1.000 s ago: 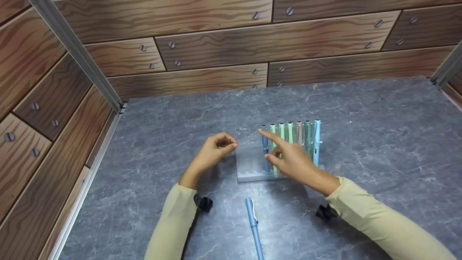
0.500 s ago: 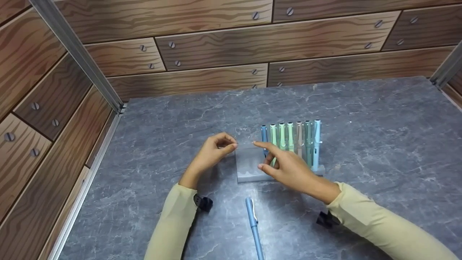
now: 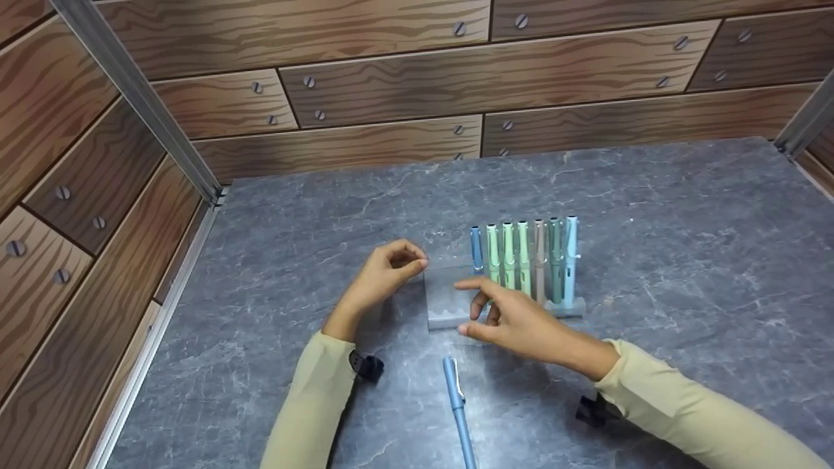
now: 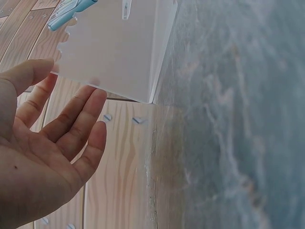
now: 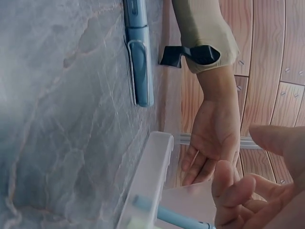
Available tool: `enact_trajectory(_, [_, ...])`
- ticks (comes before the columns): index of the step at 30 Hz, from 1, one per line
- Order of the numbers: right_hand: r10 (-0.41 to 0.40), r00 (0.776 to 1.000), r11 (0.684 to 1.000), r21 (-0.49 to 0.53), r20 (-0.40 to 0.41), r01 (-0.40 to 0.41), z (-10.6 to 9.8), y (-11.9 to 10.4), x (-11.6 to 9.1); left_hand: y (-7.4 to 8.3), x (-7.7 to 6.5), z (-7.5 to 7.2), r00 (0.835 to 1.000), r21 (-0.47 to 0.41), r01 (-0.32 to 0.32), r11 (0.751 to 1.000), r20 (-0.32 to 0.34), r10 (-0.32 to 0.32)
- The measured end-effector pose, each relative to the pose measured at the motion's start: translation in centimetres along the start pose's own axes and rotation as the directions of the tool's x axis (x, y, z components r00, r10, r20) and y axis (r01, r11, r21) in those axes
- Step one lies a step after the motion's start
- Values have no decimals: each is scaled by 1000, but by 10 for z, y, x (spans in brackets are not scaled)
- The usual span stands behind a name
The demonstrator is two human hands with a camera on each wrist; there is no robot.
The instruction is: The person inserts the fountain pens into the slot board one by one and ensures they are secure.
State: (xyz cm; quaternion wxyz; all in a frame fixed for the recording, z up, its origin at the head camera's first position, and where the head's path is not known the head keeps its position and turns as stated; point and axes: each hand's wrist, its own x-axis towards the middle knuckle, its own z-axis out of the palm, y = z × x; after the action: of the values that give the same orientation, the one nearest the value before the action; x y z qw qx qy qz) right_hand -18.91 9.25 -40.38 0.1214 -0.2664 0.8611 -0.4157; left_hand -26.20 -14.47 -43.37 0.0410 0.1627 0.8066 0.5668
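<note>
My left hand (image 3: pixel 386 275) pinches the upper left corner of a clear acrylic pen stand (image 3: pixel 444 301) between thumb and fingers; the left wrist view shows the thumb at the corner of its notched panel (image 4: pixel 109 52). Several capped pens lean side by side in the stand's right part: a dark blue pen (image 3: pixel 477 247) leftmost, then light green, brownish, dark green and a light blue pen (image 3: pixel 571 254). Holding nothing, my right hand (image 3: pixel 524 324) hovers before the stand with loosely bent fingers and hides the lower ends of some pens. A blue pen (image 3: pixel 458 410) lies on the table nearer to me.
The grey marbled table (image 3: pixel 313 215) meets a wood-patterned wall (image 3: pixel 391 85) at the back and another at the left. A metal post (image 3: pixel 143 104) stands in the back left corner. Both wrists carry a black camera mount (image 3: pixel 368 367).
My right hand has come down and toward me from the dark blue pen to the stand's front edge, baring more of the row. The left hand keeps its place at the stand's corner.
</note>
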Motion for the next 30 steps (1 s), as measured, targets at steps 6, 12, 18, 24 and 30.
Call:
enact_trajectory(6, [6,994,1000,23,113,-8,2,3,-4,0,0,-1,1000,10,-11,1000,-1,11])
enact_trajectory(12, [-12,975,1000,2,220,12,6,6,-7,-1,0,0,1000,9,3,1000,-5,-3])
enact_trajectory(18, [-34,956,999,-12,292,40,11,10,-8,2,0,0,1000,0,29,1000,1,-29])
enact_trajectory(24, [-56,944,997,-30,326,70,17,14,-8,7,-2,0,1000,6,19,1000,-2,-19])
enact_trajectory(30, [-47,933,997,-43,357,67,21,17,-8,0,0,0,1000,14,12,1000,-9,-12])
